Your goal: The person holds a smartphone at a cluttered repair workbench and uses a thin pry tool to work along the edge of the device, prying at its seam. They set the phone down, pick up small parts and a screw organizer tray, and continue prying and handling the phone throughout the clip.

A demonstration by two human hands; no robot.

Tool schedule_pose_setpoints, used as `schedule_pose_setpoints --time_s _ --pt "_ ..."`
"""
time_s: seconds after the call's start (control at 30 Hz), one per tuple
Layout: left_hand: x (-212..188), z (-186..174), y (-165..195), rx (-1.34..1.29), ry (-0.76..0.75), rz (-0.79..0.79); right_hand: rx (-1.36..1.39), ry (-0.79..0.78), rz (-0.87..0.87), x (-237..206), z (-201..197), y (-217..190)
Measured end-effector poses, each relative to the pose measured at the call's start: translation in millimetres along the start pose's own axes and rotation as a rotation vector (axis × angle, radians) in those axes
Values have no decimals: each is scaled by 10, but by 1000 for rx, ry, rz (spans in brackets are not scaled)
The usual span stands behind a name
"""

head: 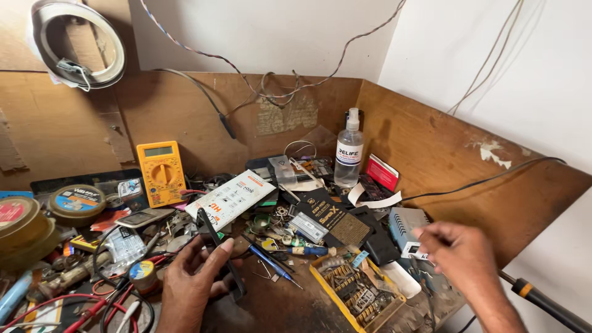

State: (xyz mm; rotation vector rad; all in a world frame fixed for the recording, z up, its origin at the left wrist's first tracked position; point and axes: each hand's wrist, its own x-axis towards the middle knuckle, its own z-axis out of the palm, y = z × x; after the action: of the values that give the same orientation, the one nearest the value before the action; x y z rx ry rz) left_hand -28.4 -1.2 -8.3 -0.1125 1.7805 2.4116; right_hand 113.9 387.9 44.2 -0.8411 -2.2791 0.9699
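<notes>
Near the front edge of the cluttered wooden workbench, the left hand is closed around a slim black tool, thumb pressed along its side; the tool tilts up and away from the palm, its tip rising just in front of a white printed packet. What sort of tool it is cannot be told.

Right of the black tool lie a blue-handled screwdriver and a second blue-handled tool, both flat on the bench. Further right of the tool sits a yellow tray of small metal parts.

Beyond that tray, well apart from the black tool, the right hand hovers with its fingers loosely curled and apart, clamped on nothing, its fingertips near a small white-and-grey box. A soldering iron with an orange collar lies just past the wrist.

Behind the black tool, toward the back board, stand a yellow multimeter to the left and a clear spray bottle to the right. Left of the tool lie red and black leads and round tins.
</notes>
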Motion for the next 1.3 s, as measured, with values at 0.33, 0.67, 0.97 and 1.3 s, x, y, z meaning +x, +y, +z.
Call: schedule_pose_setpoints --time_s 0.33,0.67,0.97,1.3 --pt "-4 15 -18 -19 -25 10 -396 -63 -233 -201 485 -431" --pt "31 3 7 37 4 -25 -354 -24 -263 89 698 -311" --pt "57 -5 -8 -8 -17 -21 -118 175 -170 513 362 -470" --pt "48 -1 13 -2 -17 -30 -574 251 -501 853 599 -527"
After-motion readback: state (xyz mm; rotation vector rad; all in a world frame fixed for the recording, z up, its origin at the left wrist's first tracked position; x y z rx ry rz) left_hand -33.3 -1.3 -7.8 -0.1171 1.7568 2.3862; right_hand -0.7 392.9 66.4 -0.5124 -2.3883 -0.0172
